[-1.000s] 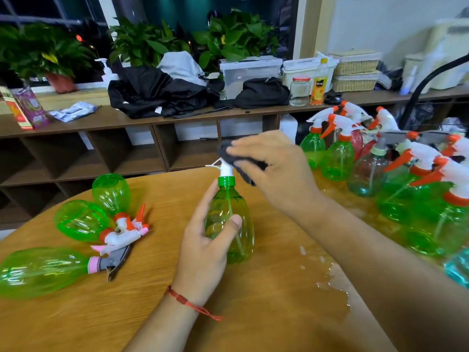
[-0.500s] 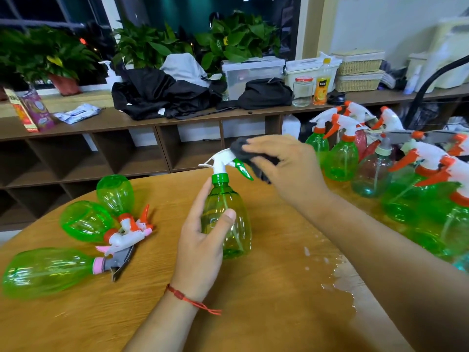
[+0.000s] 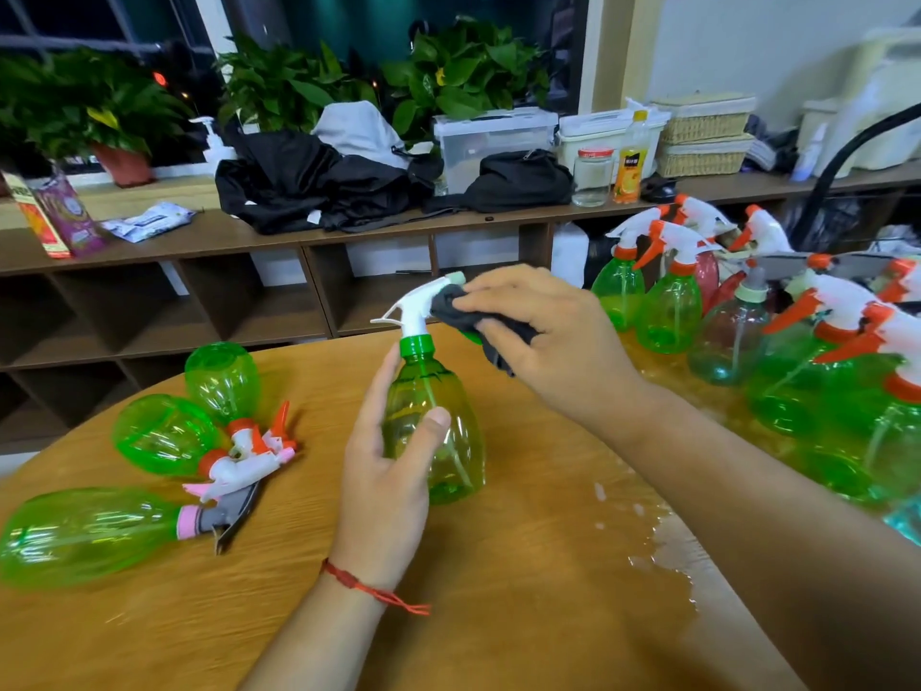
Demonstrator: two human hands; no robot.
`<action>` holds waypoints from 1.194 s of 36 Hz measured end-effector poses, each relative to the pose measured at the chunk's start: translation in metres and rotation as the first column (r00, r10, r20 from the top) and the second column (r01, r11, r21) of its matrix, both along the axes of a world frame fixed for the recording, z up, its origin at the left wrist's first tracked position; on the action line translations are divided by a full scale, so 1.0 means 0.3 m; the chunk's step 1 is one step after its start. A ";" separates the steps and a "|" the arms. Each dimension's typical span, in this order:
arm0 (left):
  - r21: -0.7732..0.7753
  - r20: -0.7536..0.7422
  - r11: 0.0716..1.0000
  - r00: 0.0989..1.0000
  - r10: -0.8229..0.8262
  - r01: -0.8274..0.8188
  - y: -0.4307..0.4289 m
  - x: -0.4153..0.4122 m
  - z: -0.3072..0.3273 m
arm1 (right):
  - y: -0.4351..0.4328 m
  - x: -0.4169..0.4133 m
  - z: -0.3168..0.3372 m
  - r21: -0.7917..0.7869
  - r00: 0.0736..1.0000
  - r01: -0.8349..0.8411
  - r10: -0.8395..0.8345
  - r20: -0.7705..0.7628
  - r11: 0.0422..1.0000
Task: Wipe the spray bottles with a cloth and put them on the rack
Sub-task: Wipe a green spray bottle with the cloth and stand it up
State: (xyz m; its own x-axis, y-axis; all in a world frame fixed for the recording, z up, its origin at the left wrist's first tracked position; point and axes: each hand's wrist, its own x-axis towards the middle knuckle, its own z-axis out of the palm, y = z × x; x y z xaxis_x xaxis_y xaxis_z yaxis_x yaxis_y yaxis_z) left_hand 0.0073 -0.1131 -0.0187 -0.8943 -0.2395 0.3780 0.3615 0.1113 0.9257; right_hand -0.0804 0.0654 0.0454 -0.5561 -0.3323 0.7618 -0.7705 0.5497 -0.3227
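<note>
Green spray bottle (image 3: 438,416) upright at table (image 3: 498,615) centre — left hand (image 3: 386,471) wrapped round its body, thumb across front. Right hand (image 3: 543,336) just above and right, pinching dark cloth (image 3: 478,321) against white trigger head (image 3: 421,304). Three bottles (image 3: 149,466) lie on their sides at left — more stand at right.

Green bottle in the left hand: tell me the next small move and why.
Probably slide the cloth down from the white spray head onto the neck and body. The right hand holds the cloth against the head only, while the left hand grips the upright green bottle, whose body shows no cloth contact.
</note>
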 end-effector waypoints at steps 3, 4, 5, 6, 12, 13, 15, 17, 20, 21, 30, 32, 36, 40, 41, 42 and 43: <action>0.007 0.002 1.000 1.000 0.016 -0.016 -0.002 0.003 0.000 | -0.007 -0.001 0.000 0.049 0.999 -0.028 0.026 0.044 0.998; -0.002 -0.002 1.000 1.000 0.031 -0.031 -0.008 0.001 0.004 | -0.002 0.000 0.004 0.077 0.996 -0.054 0.048 0.071 0.996; -0.021 -0.007 0.999 0.999 0.043 -0.043 -0.016 -0.001 0.007 | 0.002 0.003 0.013 0.097 0.994 -0.071 0.062 0.091 0.993; -0.047 -0.010 0.998 0.999 0.051 -0.052 -0.021 -0.001 0.011 | 0.006 0.007 0.024 0.095 0.993 -0.074 0.065 0.096 0.993; -0.175 -0.017 0.984 0.999 0.033 -0.036 -0.018 -0.001 -0.014 | -0.036 0.013 0.060 0.008 0.998 -0.030 0.031 -0.051 1.000; -0.178 -0.018 0.983 0.999 0.032 -0.034 -0.020 -0.002 -0.019 | -0.048 0.013 0.053 0.056 0.997 -0.043 0.046 -0.054 0.997; -0.154 -0.035 0.987 0.998 0.046 -0.051 -0.027 -0.004 -0.016 | -0.059 0.018 0.038 0.125 0.995 -0.091 0.096 -0.029 0.988; -0.143 -0.049 0.987 0.997 0.062 -0.068 -0.035 -0.003 -0.005 | -0.054 0.025 0.038 0.113 0.991 -0.136 0.136 0.008 0.984; -0.158 -0.051 0.986 0.997 0.051 -0.059 -0.031 0.005 0.012 | -0.038 0.018 0.061 0.053 0.994 -0.085 0.088 -0.068 0.995; -0.168 -0.053 0.984 0.998 0.042 -0.051 -0.025 0.006 0.014 | -0.035 0.010 0.067 0.029 0.993 -0.048 0.050 -0.106 0.998; -0.176 -0.084 0.981 0.994 0.066 -0.080 -0.012 0.004 -0.001 | 0.007 0.001 0.043 -0.109 0.992 -0.058 0.069 0.104 0.992; -0.158 -0.086 0.985 0.995 0.053 -0.066 -0.007 0.005 -0.006 | 0.022 0.010 0.061 -0.278 0.987 -0.035 0.077 0.142 0.960; -0.147 -0.120 0.989 0.993 -0.021 0.003 -0.003 0.019 -0.001 | 0.044 0.018 0.050 -0.385 0.972 0.040 0.053 0.229 0.922; -0.064 -0.105 0.997 0.993 -0.046 0.040 -0.009 0.016 -0.007 | 0.044 0.046 0.016 -0.587 0.816 -0.006 0.343 0.465 0.810; -0.053 -0.111 0.998 0.993 -0.045 0.039 -0.010 0.018 -0.004 | 0.048 0.055 0.010 -0.595 0.792 0.001 0.362 0.491 0.804; -0.042 -0.118 0.998 0.992 -0.046 0.041 -0.010 0.020 0.000 | 0.055 0.065 0.004 -0.577 0.768 0.010 0.363 0.527 0.816; -0.029 -0.120 0.999 0.992 -0.041 0.038 -0.013 0.018 0.000 | 0.067 0.074 -0.004 -0.541 0.743 0.018 0.351 0.570 0.841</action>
State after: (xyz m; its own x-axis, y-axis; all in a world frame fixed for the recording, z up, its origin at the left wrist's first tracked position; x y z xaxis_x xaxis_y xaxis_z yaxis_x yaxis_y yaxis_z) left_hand 0.0128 -0.1171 -0.0188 -0.8504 -0.1933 0.4893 0.4747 0.1191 0.8721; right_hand -0.0581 0.0854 0.0442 -0.9287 -0.1607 0.3341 -0.3469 0.0587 -0.9361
